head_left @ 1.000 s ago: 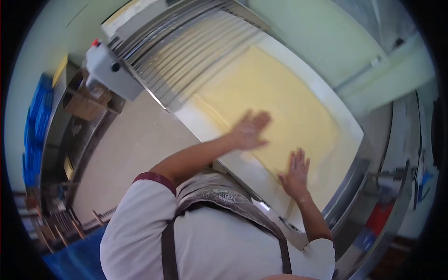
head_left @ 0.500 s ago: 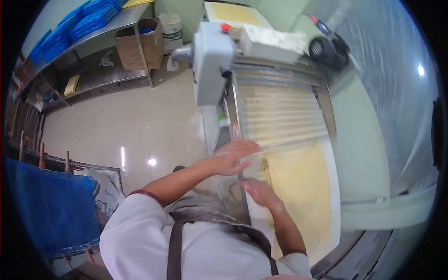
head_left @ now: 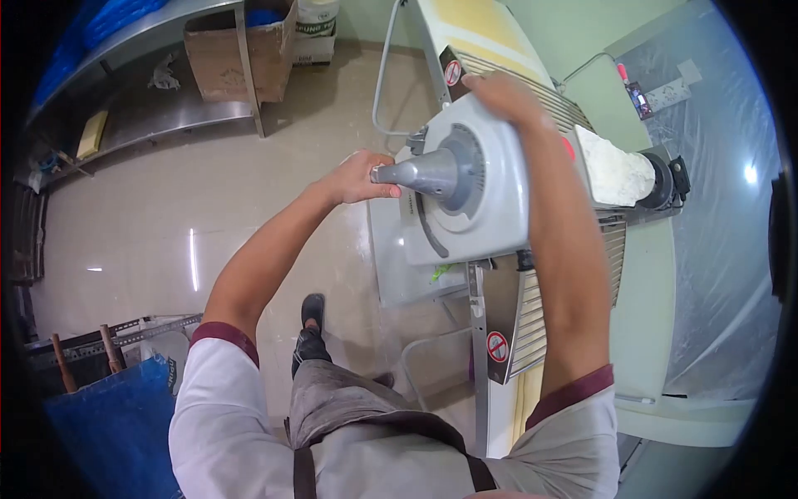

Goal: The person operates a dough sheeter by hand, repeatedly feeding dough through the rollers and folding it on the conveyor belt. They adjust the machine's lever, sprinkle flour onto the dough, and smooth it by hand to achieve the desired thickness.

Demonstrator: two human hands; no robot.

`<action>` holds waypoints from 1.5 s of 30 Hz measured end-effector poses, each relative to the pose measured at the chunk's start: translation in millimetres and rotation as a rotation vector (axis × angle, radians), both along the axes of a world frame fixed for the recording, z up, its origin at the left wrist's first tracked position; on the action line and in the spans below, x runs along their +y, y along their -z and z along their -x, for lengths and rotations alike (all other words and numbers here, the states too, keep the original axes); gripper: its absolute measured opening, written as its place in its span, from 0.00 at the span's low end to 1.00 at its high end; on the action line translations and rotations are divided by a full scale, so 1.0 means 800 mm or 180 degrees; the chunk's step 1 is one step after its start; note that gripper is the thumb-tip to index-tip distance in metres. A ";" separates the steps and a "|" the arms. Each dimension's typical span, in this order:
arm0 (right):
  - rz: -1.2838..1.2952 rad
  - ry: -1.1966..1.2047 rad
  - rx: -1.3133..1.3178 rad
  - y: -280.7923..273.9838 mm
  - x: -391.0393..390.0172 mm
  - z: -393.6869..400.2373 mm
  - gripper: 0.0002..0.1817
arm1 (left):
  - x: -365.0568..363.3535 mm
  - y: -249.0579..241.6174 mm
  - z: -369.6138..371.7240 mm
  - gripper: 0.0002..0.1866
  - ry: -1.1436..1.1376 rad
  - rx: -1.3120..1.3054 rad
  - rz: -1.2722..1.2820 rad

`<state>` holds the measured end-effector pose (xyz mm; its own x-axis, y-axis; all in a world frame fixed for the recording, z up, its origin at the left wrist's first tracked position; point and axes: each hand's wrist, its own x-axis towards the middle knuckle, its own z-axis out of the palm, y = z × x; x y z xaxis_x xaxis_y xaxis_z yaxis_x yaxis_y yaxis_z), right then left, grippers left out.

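My left hand (head_left: 366,176) is at the tip of a grey lever (head_left: 424,173) on the side of the machine's light-grey housing (head_left: 503,195), its fingers closed round the lever's end. My right hand (head_left: 509,98) reaches over the top of the housing, and its fingertips are partly hidden there. Beyond the housing, a belt (head_left: 486,29) carries a pale yellow sheet. Metal guard bars (head_left: 528,320) slope over the near belt, where a strip of yellow (head_left: 525,399) shows.
A cardboard box (head_left: 237,62) stands by a steel shelf (head_left: 179,125) at upper left. Blue cloth (head_left: 120,428) hangs on a rack at lower left. A white, floury block (head_left: 615,170) lies on the machine near a black round part (head_left: 658,179).
Both hands have moved from beside the near belt up to the machine's housing; my left hand has taken the lever. The view has shifted, and the housing appears larger.
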<state>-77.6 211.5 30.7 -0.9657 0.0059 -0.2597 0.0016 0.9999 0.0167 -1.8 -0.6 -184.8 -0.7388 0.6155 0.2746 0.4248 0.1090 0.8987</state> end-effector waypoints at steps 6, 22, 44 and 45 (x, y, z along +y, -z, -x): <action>0.0440 0.0286 -0.0399 -0.010 -0.006 0.020 0.32 | 0.014 0.012 -0.016 0.29 -0.0524 0.0228 -0.0221; 0.0133 0.0266 -0.0458 -0.007 -0.004 0.030 0.34 | 0.043 -0.037 -0.113 0.36 -0.1143 -0.2165 -0.0472; 0.0315 -0.1377 0.1903 0.019 0.034 -0.254 0.37 | 0.052 -0.023 -0.112 0.29 -0.1295 -0.2453 -0.1145; 0.0511 -0.1220 0.1914 0.022 0.054 -0.302 0.36 | 0.052 -0.021 -0.113 0.29 -0.1324 -0.2384 -0.1180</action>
<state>163.7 254.6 13.4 -0.8682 -0.3547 0.3469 -0.3862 0.9221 -0.0238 88.8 41.2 -168.3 -0.9440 0.2299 -0.2365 -0.2883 -0.2264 0.9304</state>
